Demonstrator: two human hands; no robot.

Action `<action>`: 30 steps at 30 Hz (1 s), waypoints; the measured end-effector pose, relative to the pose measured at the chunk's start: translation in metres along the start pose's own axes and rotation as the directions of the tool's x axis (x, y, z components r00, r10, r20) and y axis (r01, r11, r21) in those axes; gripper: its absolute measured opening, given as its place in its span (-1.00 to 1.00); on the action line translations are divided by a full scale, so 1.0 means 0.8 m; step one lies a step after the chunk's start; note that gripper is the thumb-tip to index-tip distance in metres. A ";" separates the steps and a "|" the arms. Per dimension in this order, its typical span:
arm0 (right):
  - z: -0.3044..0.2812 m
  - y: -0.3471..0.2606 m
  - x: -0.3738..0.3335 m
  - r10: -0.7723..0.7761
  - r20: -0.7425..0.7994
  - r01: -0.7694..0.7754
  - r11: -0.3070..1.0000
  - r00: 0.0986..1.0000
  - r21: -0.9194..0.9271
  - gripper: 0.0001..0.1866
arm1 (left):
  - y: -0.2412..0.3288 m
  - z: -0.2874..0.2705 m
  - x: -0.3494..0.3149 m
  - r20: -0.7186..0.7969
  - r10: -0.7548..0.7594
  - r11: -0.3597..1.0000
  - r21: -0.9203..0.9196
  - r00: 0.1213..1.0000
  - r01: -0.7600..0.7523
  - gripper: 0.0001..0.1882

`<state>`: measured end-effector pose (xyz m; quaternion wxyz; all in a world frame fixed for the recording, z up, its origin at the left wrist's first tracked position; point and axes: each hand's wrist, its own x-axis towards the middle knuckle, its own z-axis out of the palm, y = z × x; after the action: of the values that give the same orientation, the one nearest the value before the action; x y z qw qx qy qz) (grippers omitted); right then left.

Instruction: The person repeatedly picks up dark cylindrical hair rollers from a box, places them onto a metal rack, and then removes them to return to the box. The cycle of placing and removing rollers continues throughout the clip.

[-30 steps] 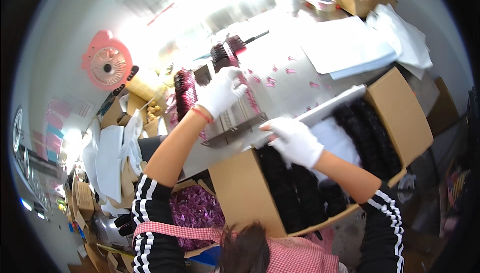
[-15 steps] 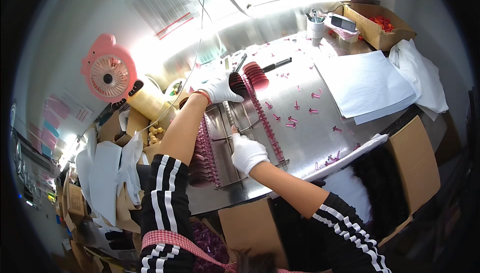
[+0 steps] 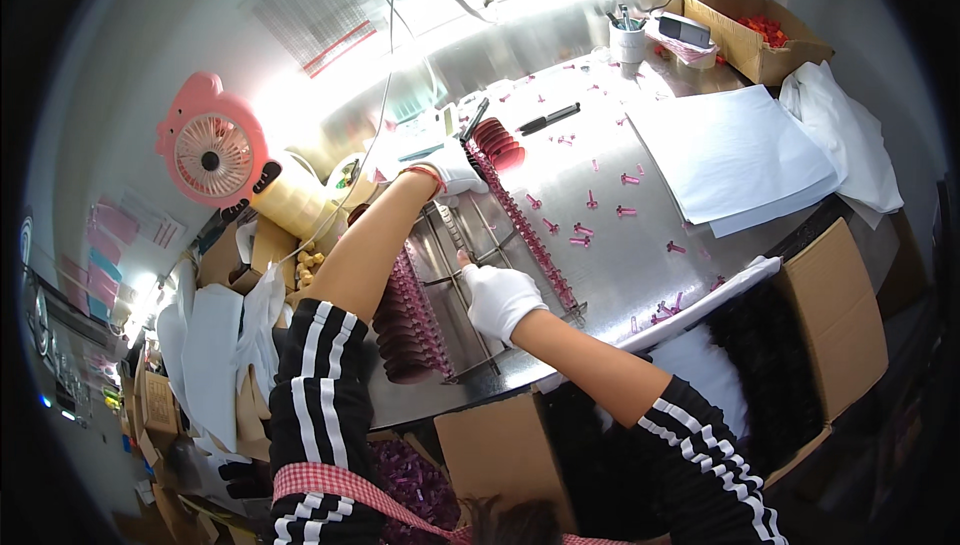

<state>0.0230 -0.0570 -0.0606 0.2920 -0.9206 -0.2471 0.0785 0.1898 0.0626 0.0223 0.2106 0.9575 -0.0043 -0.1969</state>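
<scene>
While the left hand (image 3: 456,167) and half-curled right hand (image 3: 503,303) are over the rack (image 3: 452,229), either grip's hold cannot be told.

One gloved left hand (image 3: 458,171) and one gloved right hand (image 3: 503,303) are showing; one metal rack (image 3: 455,233) is bearing two rows of pink clips (image 3: 530,240); well over a dozen loose clips (image 3: 626,211) are lying scattered; one pink fan (image 3: 211,150) and one pen cup (image 3: 628,44) are standing; two dark pen-like items (image 3: 549,118) are lying out; one carton (image 3: 790,67) is holding red pieces (image 3: 765,30).
</scene>
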 end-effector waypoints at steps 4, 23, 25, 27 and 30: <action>-0.003 0.006 -0.001 -0.023 0.001 0.023 1.000 1.000 -0.017 -0.37 | 0.031 0.002 -0.017 -0.051 -0.080 0.980 0.179 0.996 0.087 -0.77; -0.020 0.010 -0.005 -0.026 0.090 0.030 0.999 0.996 -0.042 -0.30 | 0.000 0.072 0.086 0.040 0.154 0.125 0.990 0.987 -0.060 -0.62; -0.021 0.021 -0.007 0.009 0.072 -0.007 1.000 0.997 -0.031 -0.31 | 0.020 0.053 0.054 -0.340 0.076 0.667 0.716 0.937 0.206 -0.62; -0.016 0.002 -0.010 -0.042 0.032 0.043 0.999 0.999 -0.011 -0.33 | -0.001 0.014 0.007 -0.524 -0.053 0.819 0.464 0.850 0.337 -0.61; -0.005 -0.008 -0.011 -0.053 -0.006 0.053 0.998 0.999 -0.017 -0.37 | -0.067 -0.009 0.018 -0.541 0.067 0.827 0.500 0.838 0.257 -0.60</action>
<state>0.0141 -0.0589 -0.0536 0.2868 -0.9165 -0.2711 0.0657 0.2022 0.1132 0.0011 -0.0935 0.9914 0.0476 0.0782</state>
